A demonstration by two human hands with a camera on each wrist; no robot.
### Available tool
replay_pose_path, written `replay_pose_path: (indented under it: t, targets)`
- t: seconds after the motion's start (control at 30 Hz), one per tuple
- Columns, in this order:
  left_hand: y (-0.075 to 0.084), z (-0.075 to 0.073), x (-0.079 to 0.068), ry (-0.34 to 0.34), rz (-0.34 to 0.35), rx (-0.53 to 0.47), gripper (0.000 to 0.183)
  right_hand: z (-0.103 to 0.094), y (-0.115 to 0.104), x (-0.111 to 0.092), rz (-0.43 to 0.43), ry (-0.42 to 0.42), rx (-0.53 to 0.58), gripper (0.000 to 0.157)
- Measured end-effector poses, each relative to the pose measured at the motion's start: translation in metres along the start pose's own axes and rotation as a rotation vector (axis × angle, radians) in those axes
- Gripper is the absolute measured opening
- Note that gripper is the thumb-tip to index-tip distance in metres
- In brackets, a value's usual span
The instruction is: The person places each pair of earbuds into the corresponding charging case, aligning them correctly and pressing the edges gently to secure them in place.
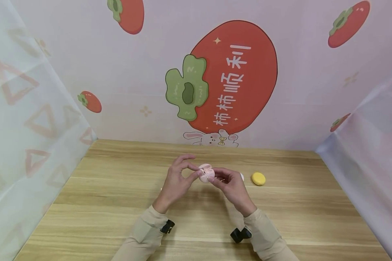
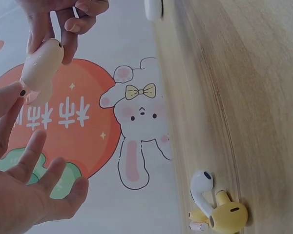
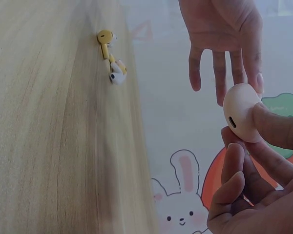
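Observation:
Above the table, my right hand [image 1: 233,186] grips a pale pink earbud case [image 1: 207,177] between thumb and fingers, its lid standing up. The thumb and index finger of my left hand [image 1: 176,181] pinch a small pink earbud [image 2: 23,92] at the case's opening. Only the earbud's dark-spotted end shows; the fingers and case hide the rest. The other left fingers are spread away from the case. In the right wrist view, a dark charging slot marks the underside of the case [image 3: 241,112].
To the right lie a round yellow case [image 1: 258,178] and a white case [image 1: 242,177], partly hidden behind my right hand. Several loose earbuds lie together on the wooden table, including a yellow earbud [image 2: 229,217] and a white earbud [image 2: 201,183]. A printed cloth backdrop [image 1: 134,72] rises behind.

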State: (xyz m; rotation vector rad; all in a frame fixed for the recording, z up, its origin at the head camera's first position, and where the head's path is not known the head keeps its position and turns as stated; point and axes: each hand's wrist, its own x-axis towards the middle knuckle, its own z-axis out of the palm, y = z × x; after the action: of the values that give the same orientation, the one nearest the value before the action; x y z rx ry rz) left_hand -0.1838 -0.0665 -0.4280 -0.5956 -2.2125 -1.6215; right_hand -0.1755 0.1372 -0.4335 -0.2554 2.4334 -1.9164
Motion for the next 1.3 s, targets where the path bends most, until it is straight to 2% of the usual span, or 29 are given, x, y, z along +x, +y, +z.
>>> replay_pose_path:
  t: [0.3,0.47,0.67,0.9,1.03,1.3]
  targets:
    - [-0.001,0.001,0.001,-0.010,0.019,0.027,0.006,-0.001,0.000,0.001,0.003,-0.002,0.002,0.030]
    - [0.000,-0.004,0.002,-0.018,-0.006,0.044,0.005,0.000,-0.001,0.000,-0.006,-0.007,0.007,0.031]
    - [-0.002,-0.016,0.005,0.007,-0.035,0.035,0.005,-0.001,0.000,0.001,-0.002,-0.003,0.024,0.030]
    - [-0.006,-0.033,0.009,0.019,-0.066,0.073,0.011,-0.002,0.001,0.002,0.007,0.013,0.034,0.029]
    - [-0.011,-0.041,0.010,-0.008,-0.049,0.123,0.019,-0.003,0.002,0.002,0.011,0.014,0.034,0.029]
    - [-0.019,-0.055,0.010,-0.078,-0.094,0.190,0.024,-0.003,0.002,0.002,-0.001,0.007,0.041,0.030]
